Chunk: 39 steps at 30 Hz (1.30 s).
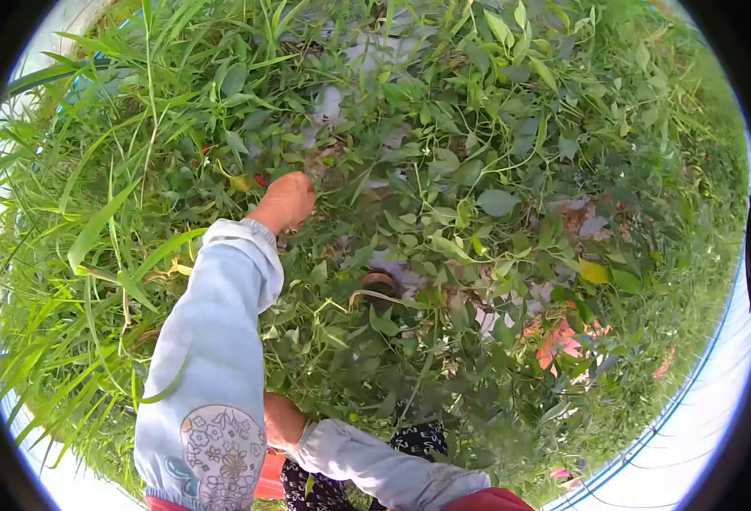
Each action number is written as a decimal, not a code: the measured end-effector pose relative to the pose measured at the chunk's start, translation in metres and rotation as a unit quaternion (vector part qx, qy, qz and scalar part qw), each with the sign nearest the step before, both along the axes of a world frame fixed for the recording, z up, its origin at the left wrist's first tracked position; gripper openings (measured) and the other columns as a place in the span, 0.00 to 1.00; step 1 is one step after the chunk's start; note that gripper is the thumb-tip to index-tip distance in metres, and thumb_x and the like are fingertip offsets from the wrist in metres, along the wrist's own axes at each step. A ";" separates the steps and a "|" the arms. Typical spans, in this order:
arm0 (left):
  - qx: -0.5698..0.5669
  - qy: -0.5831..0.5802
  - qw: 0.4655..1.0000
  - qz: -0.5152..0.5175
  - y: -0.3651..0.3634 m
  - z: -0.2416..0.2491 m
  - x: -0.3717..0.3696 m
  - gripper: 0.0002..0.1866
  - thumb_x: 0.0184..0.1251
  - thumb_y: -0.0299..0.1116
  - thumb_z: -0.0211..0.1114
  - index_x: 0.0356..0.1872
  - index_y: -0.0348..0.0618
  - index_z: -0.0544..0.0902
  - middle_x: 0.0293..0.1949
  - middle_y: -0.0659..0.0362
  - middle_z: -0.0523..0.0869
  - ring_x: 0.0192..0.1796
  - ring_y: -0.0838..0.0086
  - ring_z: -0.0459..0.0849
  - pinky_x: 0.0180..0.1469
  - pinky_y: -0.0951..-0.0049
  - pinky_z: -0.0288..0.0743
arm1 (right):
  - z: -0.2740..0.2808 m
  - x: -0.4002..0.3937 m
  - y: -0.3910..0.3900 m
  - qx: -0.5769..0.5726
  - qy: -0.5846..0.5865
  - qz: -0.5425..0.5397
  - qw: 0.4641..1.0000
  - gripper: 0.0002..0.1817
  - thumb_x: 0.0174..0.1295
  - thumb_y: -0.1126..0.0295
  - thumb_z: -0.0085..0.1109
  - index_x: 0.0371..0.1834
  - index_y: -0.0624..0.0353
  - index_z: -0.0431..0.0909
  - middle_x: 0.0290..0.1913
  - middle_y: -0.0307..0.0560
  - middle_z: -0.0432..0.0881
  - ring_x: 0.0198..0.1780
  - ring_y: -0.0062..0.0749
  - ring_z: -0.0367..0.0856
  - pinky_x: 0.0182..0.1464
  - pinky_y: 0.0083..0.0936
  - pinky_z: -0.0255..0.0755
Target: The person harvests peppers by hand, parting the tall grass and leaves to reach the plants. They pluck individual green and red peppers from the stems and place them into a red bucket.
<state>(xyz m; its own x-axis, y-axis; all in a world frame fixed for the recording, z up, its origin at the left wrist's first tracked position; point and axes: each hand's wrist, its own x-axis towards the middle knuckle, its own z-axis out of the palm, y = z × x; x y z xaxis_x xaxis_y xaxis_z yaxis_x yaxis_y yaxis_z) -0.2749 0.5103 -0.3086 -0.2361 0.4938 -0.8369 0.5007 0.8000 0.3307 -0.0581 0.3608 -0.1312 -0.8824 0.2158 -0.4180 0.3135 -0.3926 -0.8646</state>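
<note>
My left hand (288, 203) reaches into the leafy green plants left of centre, its fingers curled downward. Whatever those fingers hold, if anything, is hidden by the hand. Beside the knuckles, a small red fruit (262, 180) shows among the leaves, close to a yellowed leaf (241, 183). Lower down, my right hand (281, 422) is close to my body, partly covered by my left sleeve (209, 341); its fingers are out of sight. Just below it, part of a red object (270, 479) shows between the sleeve and my patterned trousers (316, 490).
Tall grass (94, 230) grows thickly on the left. Pale ground sheeting (384, 51) shows through the plants. A reddish-pink patch (558, 345) lies under leaves at right, near a yellow leaf (594, 272). A brown round object (379, 284) sits low among the stems.
</note>
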 end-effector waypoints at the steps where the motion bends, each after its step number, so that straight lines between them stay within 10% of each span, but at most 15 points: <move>1: -0.003 0.001 1.000 -0.002 0.005 -0.019 -0.004 0.11 0.55 0.34 0.56 0.31 0.39 0.83 0.34 0.43 0.82 0.40 0.55 0.81 0.42 0.62 0.75 | -0.004 -0.001 0.006 -0.014 -0.029 0.073 0.997 0.18 0.58 0.72 0.51 0.54 0.54 0.68 0.41 0.55 0.77 0.39 0.48 0.78 0.40 0.34 0.74; 3: 0.044 0.101 0.985 -0.136 0.010 -0.056 -0.006 0.10 0.54 0.31 0.56 0.31 0.39 0.83 0.34 0.42 0.82 0.38 0.57 0.83 0.40 0.62 0.76 | -0.016 -0.001 0.006 -0.033 -0.056 0.147 0.987 0.18 0.58 0.71 0.50 0.54 0.53 0.68 0.42 0.54 0.78 0.39 0.48 0.78 0.40 0.34 0.73; 8: -0.122 0.086 0.987 -0.056 0.036 -0.077 -0.034 0.14 0.52 0.34 0.59 0.36 0.34 0.78 0.39 0.45 0.82 0.41 0.57 0.81 0.46 0.65 0.73 | -0.004 0.113 0.014 -0.126 0.020 -0.010 0.992 0.17 0.59 0.68 0.48 0.53 0.54 0.70 0.40 0.54 0.78 0.38 0.50 0.78 0.39 0.36 0.73; 10: -0.071 0.113 0.977 0.168 0.021 -0.118 -0.034 0.18 0.56 0.36 0.60 0.44 0.34 0.76 0.41 0.48 0.81 0.44 0.58 0.79 0.47 0.65 0.72 | -0.040 0.006 -0.012 -0.128 0.018 -0.008 0.992 0.17 0.59 0.68 0.48 0.53 0.54 0.70 0.40 0.54 0.78 0.38 0.50 0.78 0.39 0.36 0.73; 12: -0.046 0.120 0.952 0.276 0.026 -0.122 -0.026 0.20 0.57 0.37 0.60 0.48 0.34 0.74 0.41 0.49 0.81 0.46 0.58 0.79 0.48 0.65 0.72 | -0.001 0.138 0.013 -0.128 0.012 -0.004 0.992 0.17 0.59 0.67 0.48 0.52 0.54 0.70 0.40 0.54 0.78 0.38 0.50 0.78 0.39 0.36 0.73; 14: 0.022 -0.048 0.784 0.619 0.044 -0.085 -0.022 0.22 0.65 0.39 0.54 0.55 0.35 0.69 0.47 0.48 0.79 0.48 0.61 0.78 0.50 0.62 0.71 | -0.035 0.018 -0.022 -0.128 0.011 0.004 0.992 0.17 0.58 0.67 0.48 0.52 0.54 0.70 0.40 0.54 0.78 0.38 0.50 0.78 0.39 0.37 0.73; 15: 0.130 -0.104 0.762 0.626 0.021 -0.140 -0.033 0.22 0.69 0.42 0.46 0.57 0.36 0.65 0.47 0.49 0.79 0.48 0.62 0.78 0.48 0.60 0.71 | -0.035 0.020 -0.019 -0.126 0.013 0.009 0.992 0.17 0.58 0.67 0.48 0.52 0.54 0.70 0.39 0.54 0.78 0.38 0.50 0.78 0.39 0.37 0.73; 28: 0.190 -0.343 0.730 0.560 -0.017 -0.047 0.016 0.15 0.59 0.30 0.54 0.45 0.33 0.73 0.35 0.57 0.80 0.40 0.71 0.78 0.48 0.76 0.69 | -0.041 -0.007 0.003 -0.104 0.025 0.050 0.993 0.17 0.58 0.66 0.48 0.51 0.54 0.71 0.39 0.54 0.79 0.38 0.51 0.78 0.39 0.37 0.73; 35: 0.182 -0.455 0.667 0.561 -0.012 -0.032 0.002 0.22 0.64 0.46 0.54 0.49 0.37 0.72 0.38 0.54 0.81 0.39 0.70 0.80 0.48 0.72 0.70 | -0.042 -0.009 0.001 -0.087 0.012 0.078 0.993 0.17 0.58 0.66 0.48 0.50 0.54 0.71 0.39 0.54 0.79 0.38 0.52 0.78 0.39 0.38 0.73; 39: 0.127 -0.395 0.739 0.531 0.005 -0.007 0.003 0.26 0.62 0.53 0.57 0.49 0.40 0.74 0.37 0.55 0.82 0.38 0.69 0.81 0.46 0.71 0.70 | -0.041 -0.009 -0.001 -0.080 0.005 0.090 0.993 0.16 0.58 0.66 0.48 0.50 0.54 0.71 0.39 0.54 0.79 0.37 0.52 0.78 0.38 0.38 0.73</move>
<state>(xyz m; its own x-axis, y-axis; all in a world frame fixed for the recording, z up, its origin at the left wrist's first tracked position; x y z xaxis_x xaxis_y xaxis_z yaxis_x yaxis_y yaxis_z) -0.2723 0.5157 -0.3155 -0.0908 0.5460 -0.8328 -0.7944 0.4646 0.3912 -0.0666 0.3601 -0.1720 -0.9052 -0.0130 -0.4247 0.3818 -0.4635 -0.7996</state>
